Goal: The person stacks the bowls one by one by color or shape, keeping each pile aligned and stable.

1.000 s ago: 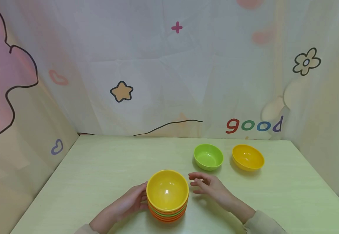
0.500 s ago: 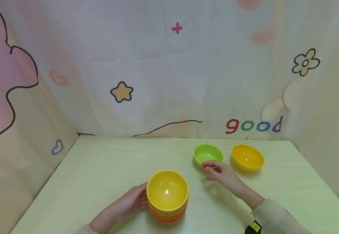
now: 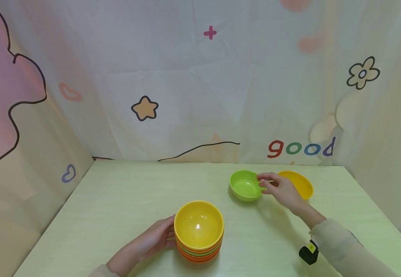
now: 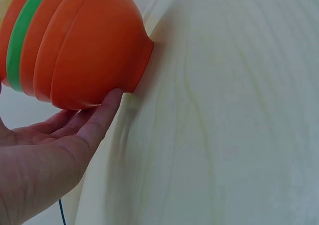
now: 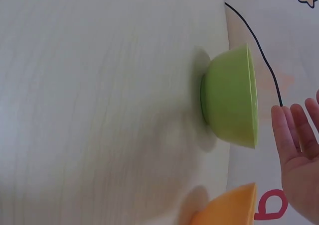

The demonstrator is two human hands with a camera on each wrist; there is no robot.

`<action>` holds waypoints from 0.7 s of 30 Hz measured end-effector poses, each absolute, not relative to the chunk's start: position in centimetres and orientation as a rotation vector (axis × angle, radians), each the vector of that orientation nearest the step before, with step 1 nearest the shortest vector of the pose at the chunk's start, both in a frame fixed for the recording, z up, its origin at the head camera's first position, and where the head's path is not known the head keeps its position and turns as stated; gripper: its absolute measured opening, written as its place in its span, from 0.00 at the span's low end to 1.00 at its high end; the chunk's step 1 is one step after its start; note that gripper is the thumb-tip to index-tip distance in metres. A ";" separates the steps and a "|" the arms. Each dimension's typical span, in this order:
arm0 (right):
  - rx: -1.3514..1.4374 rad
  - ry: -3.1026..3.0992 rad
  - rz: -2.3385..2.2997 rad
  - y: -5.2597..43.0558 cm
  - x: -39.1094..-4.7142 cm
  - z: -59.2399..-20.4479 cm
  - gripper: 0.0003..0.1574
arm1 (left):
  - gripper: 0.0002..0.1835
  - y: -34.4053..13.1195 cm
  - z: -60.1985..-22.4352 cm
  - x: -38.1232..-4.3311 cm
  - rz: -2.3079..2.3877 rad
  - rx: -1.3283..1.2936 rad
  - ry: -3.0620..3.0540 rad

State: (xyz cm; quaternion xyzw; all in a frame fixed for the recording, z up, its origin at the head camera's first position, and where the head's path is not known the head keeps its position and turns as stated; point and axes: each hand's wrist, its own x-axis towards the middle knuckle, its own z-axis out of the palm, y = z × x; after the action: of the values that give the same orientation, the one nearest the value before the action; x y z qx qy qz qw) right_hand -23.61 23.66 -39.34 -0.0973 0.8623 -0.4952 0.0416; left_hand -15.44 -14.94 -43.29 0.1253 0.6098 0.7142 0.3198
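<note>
The right hand [image 3: 281,189], fingers relaxed and holding nothing, is hovering by the green bowl [image 3: 244,187], partly hiding the yellow bowl [image 3: 301,182]. The left hand [image 3: 156,235], fingers extended, is touching the bowl stack [image 3: 198,227] standing on the table [image 3: 117,200].

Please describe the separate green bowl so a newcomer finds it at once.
On the table, look to the far side, left of and below the printed word "good". There the green bowl stands upright, near the right hand. Only it shows a green inside: the yellow bowl stands to its right, and the nearer stack has yellow on top.
</note>
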 end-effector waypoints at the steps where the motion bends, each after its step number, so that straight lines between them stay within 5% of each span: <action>1: -0.292 2.657 -1.499 24.0 -23.8 -39.2 0.26 | 0.37 -14.9 -43.3 -15.5 1.875 0.327 1.605; 21: -0.153 2.939 -1.212 29.7 -26.0 -37.3 0.33 | 0.37 -15.0 -43.1 -15.5 1.872 0.326 1.617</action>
State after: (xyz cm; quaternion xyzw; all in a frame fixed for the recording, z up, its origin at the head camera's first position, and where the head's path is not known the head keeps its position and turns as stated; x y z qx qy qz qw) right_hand -25.97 29.65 -37.25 -0.0480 0.9232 -0.3807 -0.0206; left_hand -15.45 -15.05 -43.09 0.1237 0.6146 0.7114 0.3175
